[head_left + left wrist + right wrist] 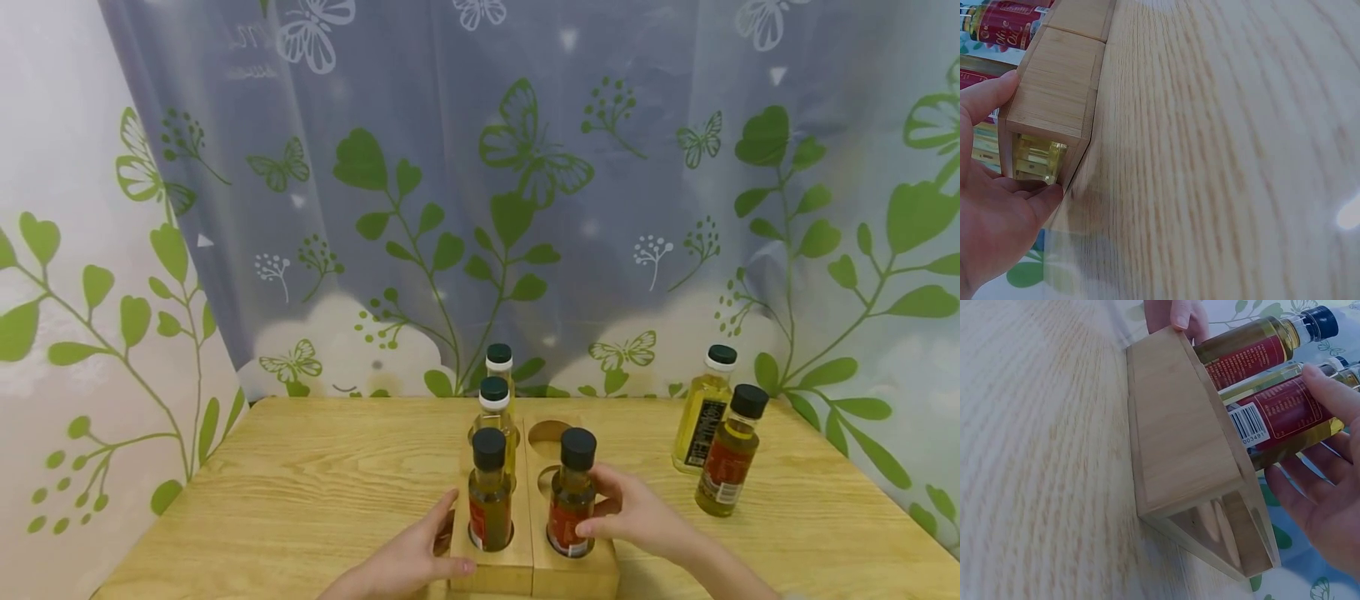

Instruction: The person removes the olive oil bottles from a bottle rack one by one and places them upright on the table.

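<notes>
A wooden bottle rack (491, 575) with two columns of round holes stands at the table's front. My left hand (408, 554) grips its left front corner, thumb at the front and fingers at the open side (1004, 194). My right hand (637, 517) holds a red-labelled olive oil bottle (572, 504), which stands in the right front hole; the thumb lies on the label near its barcode (1249, 425). Beside it, a matching olive oil bottle (490, 508) fills the left front hole. Behind that, two bottles with green-and-white caps (494, 392) stand in the left column, partly hidden.
Two more bottles stand on the table at the right: a yellow oil bottle with a black label (702, 421) and a red-labelled bottle (727, 462) before it. The right column's rear hole (550, 431) shows no bottle. A patterned curtain (450, 208) hangs behind the wooden table (330, 467).
</notes>
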Available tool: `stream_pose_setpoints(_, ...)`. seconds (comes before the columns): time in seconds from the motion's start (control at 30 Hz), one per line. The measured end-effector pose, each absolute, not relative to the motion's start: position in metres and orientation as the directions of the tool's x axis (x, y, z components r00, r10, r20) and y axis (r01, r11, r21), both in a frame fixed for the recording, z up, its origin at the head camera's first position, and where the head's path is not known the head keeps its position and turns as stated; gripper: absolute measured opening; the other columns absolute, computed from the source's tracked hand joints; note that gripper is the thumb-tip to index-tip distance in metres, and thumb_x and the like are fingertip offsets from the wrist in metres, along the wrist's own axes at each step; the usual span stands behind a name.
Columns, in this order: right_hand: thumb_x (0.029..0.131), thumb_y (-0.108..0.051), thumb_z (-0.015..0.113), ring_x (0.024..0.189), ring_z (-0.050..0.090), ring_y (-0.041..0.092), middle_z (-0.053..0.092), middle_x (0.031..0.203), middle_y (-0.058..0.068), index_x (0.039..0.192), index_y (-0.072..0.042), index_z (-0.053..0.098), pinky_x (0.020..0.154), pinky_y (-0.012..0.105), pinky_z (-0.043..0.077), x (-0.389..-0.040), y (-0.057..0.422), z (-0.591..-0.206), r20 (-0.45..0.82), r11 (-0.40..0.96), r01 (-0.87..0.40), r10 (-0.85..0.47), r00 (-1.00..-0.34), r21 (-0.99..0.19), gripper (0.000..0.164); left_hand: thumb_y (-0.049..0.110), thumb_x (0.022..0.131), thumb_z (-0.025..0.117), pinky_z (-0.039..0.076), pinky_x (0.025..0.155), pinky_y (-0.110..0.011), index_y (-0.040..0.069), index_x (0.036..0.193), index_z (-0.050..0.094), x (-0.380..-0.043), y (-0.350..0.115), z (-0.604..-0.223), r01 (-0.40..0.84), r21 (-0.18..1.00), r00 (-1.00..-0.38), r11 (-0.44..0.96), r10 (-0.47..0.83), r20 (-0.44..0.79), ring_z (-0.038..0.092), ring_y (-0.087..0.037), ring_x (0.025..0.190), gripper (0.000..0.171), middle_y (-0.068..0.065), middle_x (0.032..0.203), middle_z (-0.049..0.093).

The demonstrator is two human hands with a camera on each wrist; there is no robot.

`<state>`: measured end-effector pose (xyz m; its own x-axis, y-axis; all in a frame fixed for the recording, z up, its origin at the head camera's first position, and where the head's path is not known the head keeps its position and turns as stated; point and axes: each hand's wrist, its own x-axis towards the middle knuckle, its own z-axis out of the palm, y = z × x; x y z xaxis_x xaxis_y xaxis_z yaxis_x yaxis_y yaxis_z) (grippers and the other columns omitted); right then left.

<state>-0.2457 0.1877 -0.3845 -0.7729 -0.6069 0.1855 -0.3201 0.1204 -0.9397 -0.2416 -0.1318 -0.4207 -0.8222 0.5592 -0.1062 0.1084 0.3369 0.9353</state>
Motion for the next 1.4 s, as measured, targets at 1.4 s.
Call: stream_pose_setpoints(1.4,0.084,-0.013,0.069,0.1,0.061,0.029,0.054,0.12,0.027,0.132,0.01,0.04,0.077,0.033,0.053,-0.239,0.211,-0.349,0.231,0.253,-0.341,-0.378,-0.896,-0.905,0.061,0.026,0.084,0.07,0.03,0.103,-0.053,-0.007,0.146,0.004,-0.241,-0.13,-0.421,0.097,0.936,-0.824,0.338,0.555,-0.115,0.027,-0.046,0.13,0.096,-0.036,0.143,0.018)
